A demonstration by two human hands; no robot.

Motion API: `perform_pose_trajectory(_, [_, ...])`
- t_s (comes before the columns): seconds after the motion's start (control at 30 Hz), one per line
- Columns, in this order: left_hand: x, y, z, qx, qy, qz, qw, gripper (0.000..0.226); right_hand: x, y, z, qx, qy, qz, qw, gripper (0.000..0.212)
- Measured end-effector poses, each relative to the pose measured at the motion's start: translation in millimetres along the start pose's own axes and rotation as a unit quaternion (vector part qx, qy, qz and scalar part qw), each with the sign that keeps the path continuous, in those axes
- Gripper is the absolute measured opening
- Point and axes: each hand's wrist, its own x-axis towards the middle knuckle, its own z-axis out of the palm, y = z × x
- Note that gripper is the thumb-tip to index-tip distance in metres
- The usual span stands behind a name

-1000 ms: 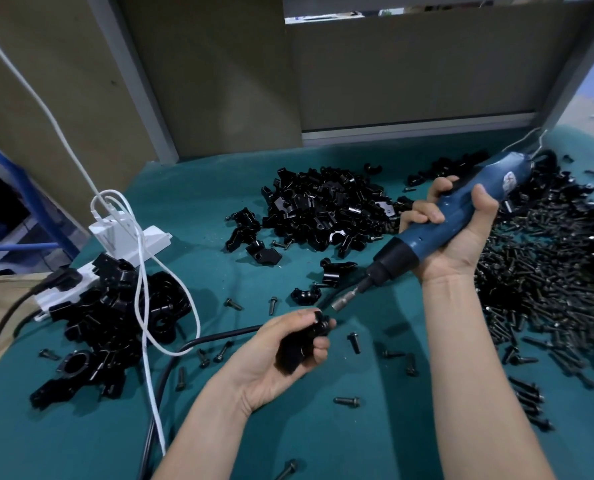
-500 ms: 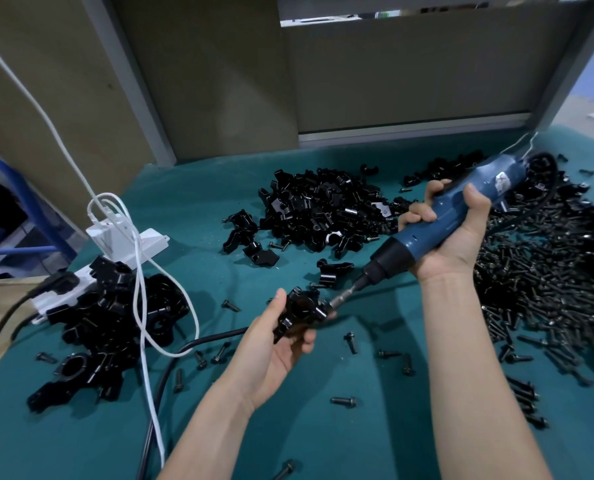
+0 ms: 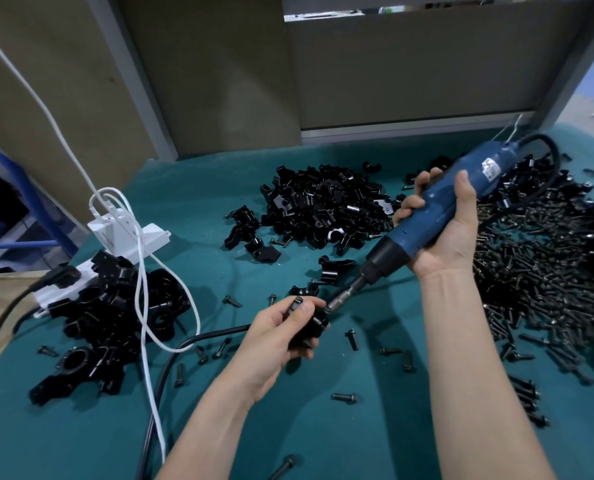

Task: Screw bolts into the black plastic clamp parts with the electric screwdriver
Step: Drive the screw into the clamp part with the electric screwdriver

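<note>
Grips black clamp part in left hand, fingers curled round it, above the tabletop at lower centre of frame. Holds electric screwdriver in right hand, fingers wrapped round blue body, right of centre; has brought bit from well apart a second ago to against the part's right end, hence judged ready to start driving. Leaves pile of clamp parts at upper centre and heap of bolts at far right untouched.
</note>
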Motion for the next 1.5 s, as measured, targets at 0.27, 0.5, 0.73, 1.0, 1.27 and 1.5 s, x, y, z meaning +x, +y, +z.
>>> perform_pose_trajectory(0.27, [2.2, -0.9, -3.2, -0.044, -0.055, -0.018, 0.997, 0.042, -1.0, 2.0, 0.2, -0.03, 0.008, 0.006, 0.999, 0.021])
perform_pose_trajectory(0.5, [2.9, -3.6, -2.8, -0.054, -0.063, -0.032, 0.996, 0.041, -1.8, -0.3, 0.2, -0.004, -0.01, 0.008, 1.0, 0.028])
perform_pose_trajectory(0.73, [3.6, -4.0, -0.2, -0.037, -0.074, -0.019, 0.996, 0.04, -2.7, -4.7, 0.5, -0.003, -0.045, 0.011, 0.999, 0.059])
perform_pose_trajectory(1.0, [1.2, -4.0, -2.5, 0.113, -0.071, 0.033, 0.991, 0.03, -4.2, -4.8, 0.9, -0.017, -0.041, 0.011, 0.999, 0.058])
perform_pose_trajectory(1.27, [2.4, -5.0, -3.5, 0.135, -0.062, 0.055, 0.987, 0.029, -4.5, -1.9, 3.6, -0.04, -0.063, 0.026, 0.997, 0.057])
perform_pose_trajectory(1.5, [4.6, -7.0, -5.1, 0.137, -0.069, 0.037, 0.988, 0.031, -2.8, 2.8, 7.7, -0.024, -0.098, 0.054, 0.993, 0.044])
